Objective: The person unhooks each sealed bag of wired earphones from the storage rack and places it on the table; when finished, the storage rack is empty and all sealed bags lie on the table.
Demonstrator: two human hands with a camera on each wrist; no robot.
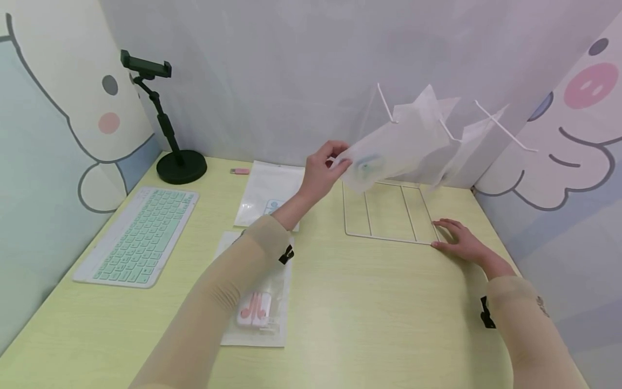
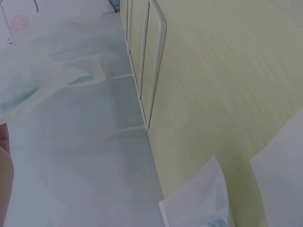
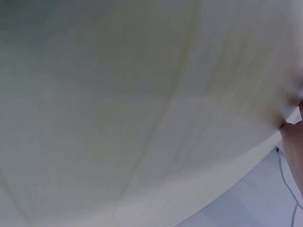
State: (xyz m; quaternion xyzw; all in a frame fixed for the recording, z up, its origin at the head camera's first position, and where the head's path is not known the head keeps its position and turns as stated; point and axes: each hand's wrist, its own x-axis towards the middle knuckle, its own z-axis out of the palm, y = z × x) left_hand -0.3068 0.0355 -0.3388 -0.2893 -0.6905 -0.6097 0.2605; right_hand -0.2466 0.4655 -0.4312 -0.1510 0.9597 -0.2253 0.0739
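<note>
In the head view my left hand (image 1: 323,167) pinches the near edge of a translucent white zip pouch (image 1: 408,129), which has a blue-green mark on its front. The pouch slants up among the upright prongs of a white wire rack (image 1: 381,237). A second white pouch (image 1: 468,143) leans between the prongs to its right. My right hand (image 1: 461,243) rests at the rack's front right corner, thumb and fingertips touching the wire. The left wrist view shows the rack (image 2: 156,71) and the pale pouch (image 2: 57,78) from the side; the right wrist view shows mostly tabletop.
Left of the rack lie a flat white pouch (image 1: 259,183) and a clear-fronted pouch (image 1: 279,270) holding pink-and-white earphones (image 1: 255,308). A pink USB stick (image 1: 240,171), a mint-keyed keyboard (image 1: 141,237) and a black phone stand (image 1: 181,166) are farther left. Walls border the table's back and sides.
</note>
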